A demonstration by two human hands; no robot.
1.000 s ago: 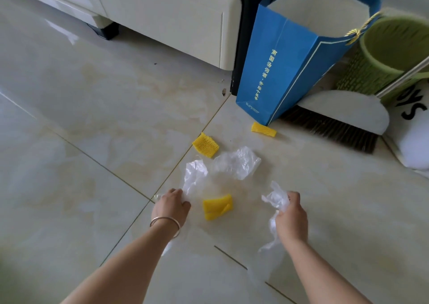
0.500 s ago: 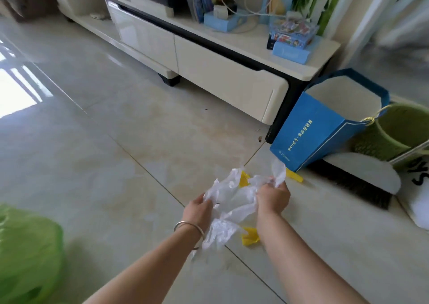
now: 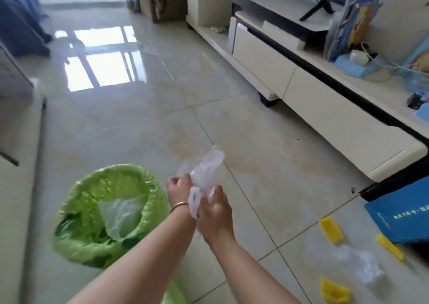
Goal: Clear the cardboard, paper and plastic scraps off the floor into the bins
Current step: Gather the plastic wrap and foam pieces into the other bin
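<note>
**Both hands bunched on clear plastic, just right of the green bin**

Far left, nearest me: bin w/ green liner (image 3: 92, 234), mouth open, a sheet of clear film (image 3: 123, 218) already lying inside it. Just right of the bin rim I've got both hands together over bare tile.

My left hand (image 3: 178, 189), bangle (image 3: 178, 204) on the wrist, has fingers curled in on the crumpled clear plastic wad (image 3: 206, 171). My right hand (image 3: 214, 213) is crossed close against it, thumb and fingers pressed onto the same wad from the near side. Plastic sticks up above both fists and hangs a bit btwn them. Exact finger spacing blurred; can't tell more than closed on it.

Further right, on the floor (image 3: 139, 129): three yellow foam-net scraps (image 3: 330, 230), (image 3: 390, 247), (image 3: 334, 291), and another loose clear plastic piece (image 3: 362, 267) lying among them. Blue paper bag (image 3: 401, 215) sits at the far right edge, just beside the scraps, near the end of the cream TV cabinet (image 3: 325, 109).
</note>
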